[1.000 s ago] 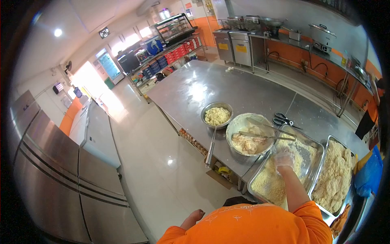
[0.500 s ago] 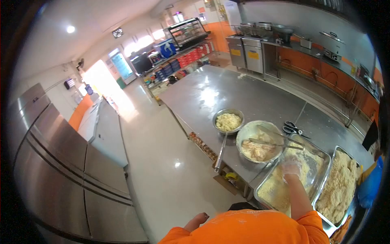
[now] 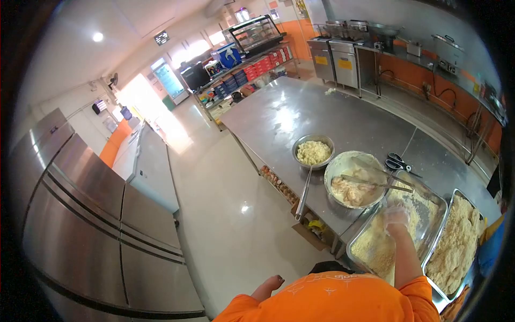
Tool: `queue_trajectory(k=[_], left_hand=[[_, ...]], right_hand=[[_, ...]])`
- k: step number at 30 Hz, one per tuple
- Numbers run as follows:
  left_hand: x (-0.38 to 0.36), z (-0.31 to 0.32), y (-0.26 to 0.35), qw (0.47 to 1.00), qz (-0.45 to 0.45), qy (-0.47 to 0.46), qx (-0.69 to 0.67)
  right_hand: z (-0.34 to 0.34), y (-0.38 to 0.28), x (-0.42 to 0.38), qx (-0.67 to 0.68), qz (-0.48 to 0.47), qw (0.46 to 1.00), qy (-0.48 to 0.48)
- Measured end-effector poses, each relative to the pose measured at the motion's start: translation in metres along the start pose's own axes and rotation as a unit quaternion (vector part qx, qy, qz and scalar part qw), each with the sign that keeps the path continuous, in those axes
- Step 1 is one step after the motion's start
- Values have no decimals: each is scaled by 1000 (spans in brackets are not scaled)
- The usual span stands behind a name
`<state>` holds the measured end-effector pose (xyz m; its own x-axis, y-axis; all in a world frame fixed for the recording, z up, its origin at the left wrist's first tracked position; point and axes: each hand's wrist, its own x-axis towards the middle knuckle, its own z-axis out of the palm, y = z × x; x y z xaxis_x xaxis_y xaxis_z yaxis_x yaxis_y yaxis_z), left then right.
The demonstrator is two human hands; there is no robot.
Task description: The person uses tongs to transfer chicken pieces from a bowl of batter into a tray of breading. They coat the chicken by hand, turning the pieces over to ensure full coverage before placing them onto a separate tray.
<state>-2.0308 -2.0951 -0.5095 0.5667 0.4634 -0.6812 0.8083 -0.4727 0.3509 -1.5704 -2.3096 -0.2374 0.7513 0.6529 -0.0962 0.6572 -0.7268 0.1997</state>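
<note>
My right hand [image 3: 396, 216], in a clear plastic glove, reaches down into a metal tray [image 3: 443, 208] of pale yellow crumbs [image 3: 374, 242]. Its fingers look stretched forward over the crumbs, though the glove blurs them. Beside the tray stands a large bowl [image 3: 335, 194] holding pale, batter-coated pieces [image 3: 351, 190], with metal tongs [image 3: 378, 183] lying across it. My left hand [image 3: 271, 285] hangs low beside my body, away from the table; its fingers are mostly hidden.
Left of the bowl is a long-handled pan [image 3: 303, 196] of yellowish crumbly food. Black-handled scissors [image 3: 399, 162] lie behind the tray. A second tray [image 3: 455, 241] heaped with coarse crumbs stands at right. Steel refrigerator doors [image 3: 75, 209] stand across the floor at left.
The view has shifted, so the table and its things appear slightly farther right. My right hand stays in the crumb tray; my left hand remains at my side.
</note>
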Motion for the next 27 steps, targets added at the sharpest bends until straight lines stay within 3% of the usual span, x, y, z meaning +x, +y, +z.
queue_trajectory(k=[2, 8, 11, 14, 20, 23, 26, 27], left_hand=[[0, -4, 0, 1000, -11, 12, -21], [4, -3, -6, 1000, 7, 6, 3], [2, -2, -10, 1000, -12, 21, -15], [-3, -6, -7, 999, -16, 26, -35], [3, -1, -9, 1000, -17, -7, -10], [7, 1, -11, 1000, -20, -16, -9], [-4, -14, 5, 999, -26, -33, -3], [-9, -22, 13, 999, -27, -40, 2]], right_hand=[[-7, 10, 1, 16, -35, 999, -32], [69, 53, 32, 34, -155, 984, 76], [89, 68, 42, 111, -175, 974, 92], [20, 63, 18, 230, -58, 970, -42], [-8, 75, -11, 355, -44, 921, -154], [21, 89, -10, 506, -113, 845, -127], [-15, 67, -32, 321, -87, 938, -100], [-20, 65, -36, 335, -84, 931, -116]])
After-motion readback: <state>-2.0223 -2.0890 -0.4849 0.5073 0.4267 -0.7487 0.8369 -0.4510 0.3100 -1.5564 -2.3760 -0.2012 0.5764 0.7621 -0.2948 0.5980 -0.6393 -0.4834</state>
